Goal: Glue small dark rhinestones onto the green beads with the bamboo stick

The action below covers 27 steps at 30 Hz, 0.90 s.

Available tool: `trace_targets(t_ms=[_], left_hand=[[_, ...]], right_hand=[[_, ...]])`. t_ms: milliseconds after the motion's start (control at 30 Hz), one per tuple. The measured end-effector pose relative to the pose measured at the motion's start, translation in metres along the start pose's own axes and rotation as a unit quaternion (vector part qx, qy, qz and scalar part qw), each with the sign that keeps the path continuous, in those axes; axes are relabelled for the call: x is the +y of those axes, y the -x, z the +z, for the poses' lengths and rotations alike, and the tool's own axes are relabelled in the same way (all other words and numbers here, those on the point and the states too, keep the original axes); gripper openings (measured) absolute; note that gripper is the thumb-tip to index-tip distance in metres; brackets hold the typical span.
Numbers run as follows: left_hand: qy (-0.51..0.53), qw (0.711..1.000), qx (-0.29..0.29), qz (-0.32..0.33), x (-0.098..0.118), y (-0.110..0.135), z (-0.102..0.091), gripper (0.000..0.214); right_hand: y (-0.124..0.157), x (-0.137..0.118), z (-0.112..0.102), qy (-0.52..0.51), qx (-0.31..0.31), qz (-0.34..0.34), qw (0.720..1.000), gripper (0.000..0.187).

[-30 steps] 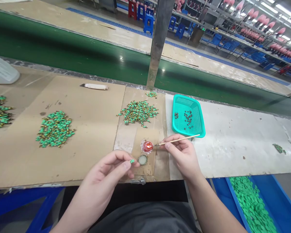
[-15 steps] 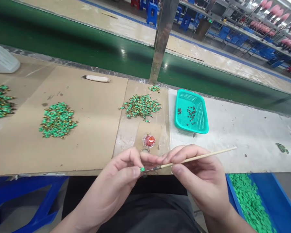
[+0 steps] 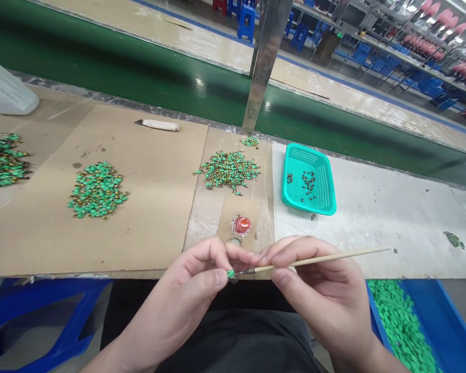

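Between the thumb and index finger of my left hand (image 3: 196,282) is a small green piece (image 3: 230,274), pinched at the fingertips. My right hand (image 3: 318,280) grips a thin paintbrush (image 3: 334,256) with a pale wooden handle, held almost level. The brush tip points left and lies at the green piece; whether it touches I cannot tell. My two hands meet at the fingertips over the table's front edge. Just beyond them sits a small round mound of glossy red paint (image 3: 242,225) on a piece of cardboard.
Piles of small green and gold pieces (image 3: 97,190) (image 3: 231,171) lie on the cardboard. A teal basket (image 3: 330,199) holds several dark bits. A white-handled knife (image 3: 160,125) lies at the back. A metal post (image 3: 258,77) rises behind. A blue bin (image 3: 431,305) with green pieces stands lower right.
The brush has turned to lie flatter, its handle end lower and farther right. Its tip is still by the green piece. The whole view has shifted slightly.
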<state>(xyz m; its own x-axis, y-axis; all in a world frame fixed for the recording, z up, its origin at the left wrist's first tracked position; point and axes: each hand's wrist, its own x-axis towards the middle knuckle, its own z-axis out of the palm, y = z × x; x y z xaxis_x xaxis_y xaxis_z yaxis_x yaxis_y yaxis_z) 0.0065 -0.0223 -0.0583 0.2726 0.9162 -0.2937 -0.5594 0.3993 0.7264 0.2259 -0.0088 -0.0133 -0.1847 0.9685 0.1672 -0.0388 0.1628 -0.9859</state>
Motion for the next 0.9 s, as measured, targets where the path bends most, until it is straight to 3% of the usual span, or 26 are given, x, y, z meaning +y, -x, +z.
trace_targets(t_ms=[233, 400, 900], left_hand=[[-0.042, 0.999, -0.008, 0.014, -0.003, 0.003, -0.009, 0.028], [-0.018, 0.997, -0.063, 0.031, -0.004, 0.006, -0.013, 0.018], [-0.003, 0.995, -0.093, 0.025, -0.004, 0.007, -0.015, 0.014]], right_hand=[[-0.001, -0.004, -0.003, 0.040, -0.025, -0.024, 0.999, 0.025], [-0.002, -0.008, -0.005, 0.045, -0.045, -0.026, 0.998, 0.027], [0.004, -0.003, -0.002, -0.007, -0.024, -0.006, 1.000, 0.031]])
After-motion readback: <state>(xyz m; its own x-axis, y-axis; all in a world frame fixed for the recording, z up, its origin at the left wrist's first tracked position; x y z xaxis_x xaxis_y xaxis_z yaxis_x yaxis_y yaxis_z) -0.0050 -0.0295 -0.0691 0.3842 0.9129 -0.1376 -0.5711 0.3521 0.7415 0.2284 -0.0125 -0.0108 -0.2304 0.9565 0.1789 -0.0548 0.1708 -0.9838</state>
